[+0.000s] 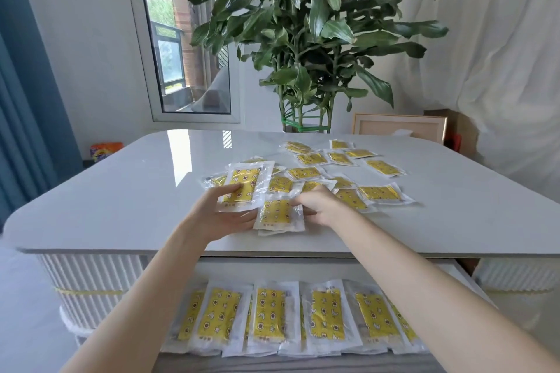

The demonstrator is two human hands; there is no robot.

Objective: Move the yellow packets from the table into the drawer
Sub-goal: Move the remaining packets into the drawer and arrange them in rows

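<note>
Left hand (225, 210) grips yellow packet (242, 185), thumb on top; right hand (316, 206) pinches second packet (278, 214) beside it. Loose packets (378, 192) scattered across white table (121, 191); row of packets (269, 315) lies in open drawer (303, 271) below table edge.

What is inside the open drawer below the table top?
A row of overlapping yellow packets in clear wrappers fills the drawer. The left forearm and right forearm cover some packets, and the drawer's floor is hidden under them.
</note>
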